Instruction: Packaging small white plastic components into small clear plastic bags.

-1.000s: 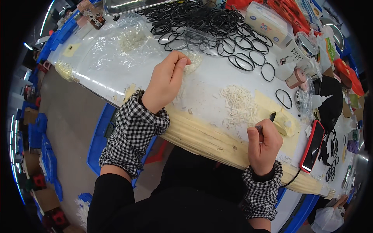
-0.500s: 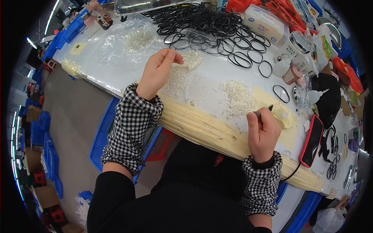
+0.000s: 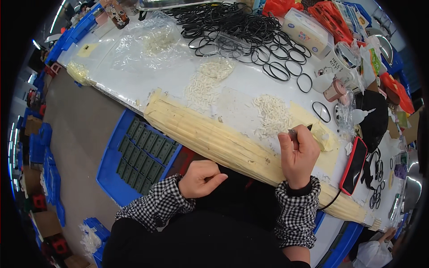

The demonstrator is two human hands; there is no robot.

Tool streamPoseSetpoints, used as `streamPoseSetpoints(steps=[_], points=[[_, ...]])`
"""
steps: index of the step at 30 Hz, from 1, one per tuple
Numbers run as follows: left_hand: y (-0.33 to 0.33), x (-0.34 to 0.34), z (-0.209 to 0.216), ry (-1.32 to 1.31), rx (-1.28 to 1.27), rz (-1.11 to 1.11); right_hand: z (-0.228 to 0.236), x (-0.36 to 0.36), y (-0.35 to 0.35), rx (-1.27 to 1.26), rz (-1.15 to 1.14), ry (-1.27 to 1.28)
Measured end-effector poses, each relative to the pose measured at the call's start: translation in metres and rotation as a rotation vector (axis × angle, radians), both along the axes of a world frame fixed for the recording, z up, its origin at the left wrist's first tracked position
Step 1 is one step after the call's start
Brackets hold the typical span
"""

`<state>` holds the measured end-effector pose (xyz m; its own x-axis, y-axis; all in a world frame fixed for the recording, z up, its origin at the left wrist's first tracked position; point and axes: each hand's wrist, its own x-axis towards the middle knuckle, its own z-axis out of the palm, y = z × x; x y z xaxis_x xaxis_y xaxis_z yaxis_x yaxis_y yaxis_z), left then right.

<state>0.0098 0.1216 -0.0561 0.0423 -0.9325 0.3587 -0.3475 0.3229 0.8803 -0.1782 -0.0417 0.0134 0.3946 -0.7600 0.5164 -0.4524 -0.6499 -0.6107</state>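
Observation:
My left hand is low over my lap, just off the table's near edge. Its fingers are curled in, and whatever they may hold is hidden. Above the table's right part, my right hand is closed around a small dark tool, mostly covered by the fingers. Just beyond that hand lies a pile of small white pieces. A second heap of white pieces lies farther left, beside a round clear dish with more of them.
Yellow padding runs along the near table edge. A blue crate below holds rows of dark green blocks. Many black rings pile up at the back. A red-edged phone with a cable lies at right, near a black cap.
My left hand has come down and toward me from above the left heap to over my lap, uncovering the crate's blocks. The right hand stays nearly in place.

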Motion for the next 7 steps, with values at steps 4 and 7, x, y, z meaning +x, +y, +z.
streamPoseSetpoints(steps=[4, 7], points=[[0.002, 0.0, -0.065, 0.137, 0.307, 0.112, 0.0, -0.003, 0.0, 0.005, -0.02, 0.042], [0.001, 0.028, -0.177, 0.104, 0.256, 0.254, 0.0, -0.001, 0.0, 0.02, -0.02, 0.064]])
